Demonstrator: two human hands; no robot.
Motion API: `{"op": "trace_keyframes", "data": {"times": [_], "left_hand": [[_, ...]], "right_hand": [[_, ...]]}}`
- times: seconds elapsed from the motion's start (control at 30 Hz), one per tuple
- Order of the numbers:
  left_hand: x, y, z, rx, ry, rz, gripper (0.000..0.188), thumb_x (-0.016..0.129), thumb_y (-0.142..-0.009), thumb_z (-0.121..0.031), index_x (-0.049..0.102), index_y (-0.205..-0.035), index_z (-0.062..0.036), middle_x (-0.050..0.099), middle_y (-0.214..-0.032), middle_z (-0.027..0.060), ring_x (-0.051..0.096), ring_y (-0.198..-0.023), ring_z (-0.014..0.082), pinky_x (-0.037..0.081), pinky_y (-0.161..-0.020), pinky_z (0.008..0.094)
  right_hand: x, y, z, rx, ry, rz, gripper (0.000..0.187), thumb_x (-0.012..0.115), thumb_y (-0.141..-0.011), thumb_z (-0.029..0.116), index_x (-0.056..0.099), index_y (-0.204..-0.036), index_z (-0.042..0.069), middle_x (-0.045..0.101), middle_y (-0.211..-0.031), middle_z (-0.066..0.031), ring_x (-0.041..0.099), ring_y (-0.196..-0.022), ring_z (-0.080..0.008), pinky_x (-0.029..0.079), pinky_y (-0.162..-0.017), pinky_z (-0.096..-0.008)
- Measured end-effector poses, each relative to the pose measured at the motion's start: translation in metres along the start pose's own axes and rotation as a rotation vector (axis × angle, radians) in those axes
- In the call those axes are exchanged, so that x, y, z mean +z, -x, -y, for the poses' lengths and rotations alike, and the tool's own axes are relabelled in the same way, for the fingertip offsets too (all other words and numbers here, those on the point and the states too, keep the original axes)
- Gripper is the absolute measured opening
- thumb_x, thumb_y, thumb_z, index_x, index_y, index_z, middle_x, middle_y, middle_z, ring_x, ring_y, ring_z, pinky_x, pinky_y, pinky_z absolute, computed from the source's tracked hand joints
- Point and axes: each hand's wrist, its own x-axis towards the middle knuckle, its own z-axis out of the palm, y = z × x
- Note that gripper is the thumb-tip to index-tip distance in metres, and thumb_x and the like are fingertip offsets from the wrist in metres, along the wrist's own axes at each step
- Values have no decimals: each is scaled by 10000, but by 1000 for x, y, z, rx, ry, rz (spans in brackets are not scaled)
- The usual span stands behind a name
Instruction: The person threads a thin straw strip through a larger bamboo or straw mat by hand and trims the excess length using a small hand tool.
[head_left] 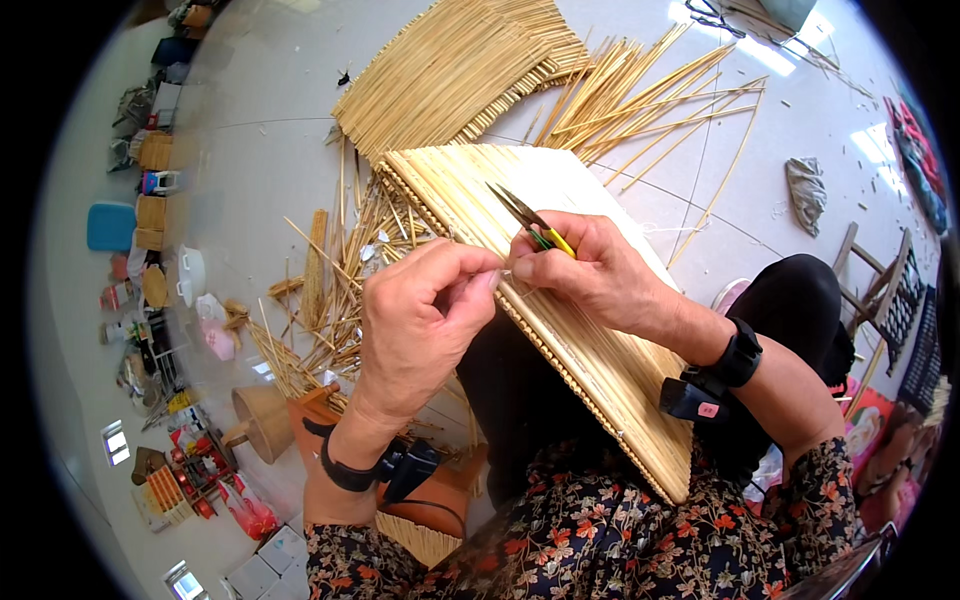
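Observation:
A panel of straw-coloured stalks [560,185] laid side by side rests aslant across my lap, its stitched edge toward me. My left hand [415,310] is pinched at that edge, thumb against forefinger; whatever is between them is too small to make out. Close beside it, my right hand [610,270] grips a pair of small scissors [522,208] with dark pointed blades and yellow and green handles. The blades point up and to the left, over the panel. Thumb and forefinger of this hand also meet at the panel's edge, near the left fingertips.
More stalk panels [450,75] lie on the tiled floor beyond, beside a fan of loose stalks [640,100]. Cut stalk scraps [350,250] cover the floor to the left, near a wooden bucket [265,425]. At right are a grey cloth [806,195] and a chair [885,285].

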Motion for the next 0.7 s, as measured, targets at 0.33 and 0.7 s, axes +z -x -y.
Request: {"op": "trace_keyframes", "data": {"times": [0.33, 0.7], "left_hand": [[1, 5, -3, -44, -54, -12, 73, 747, -867, -1, 718, -933, 3, 612, -723, 31, 546, -590, 87, 443, -546, 257], [9, 4, 4, -93, 87, -35, 33, 728, -890, 18, 719, -915, -1, 596, -722, -26, 524, -628, 32, 443, -572, 212]], "right_hand": [[-2, -3, 9, 124, -72, 58, 138, 617, -1016, 182, 673, -998, 57, 547, -785, 84, 450, -673, -8, 365, -595, -204], [-1, -3, 4, 146, -174, 38, 130, 599, -992, 146, 665, -990, 34, 573, -809, 62, 481, -706, -19, 393, -621, -211]]}}
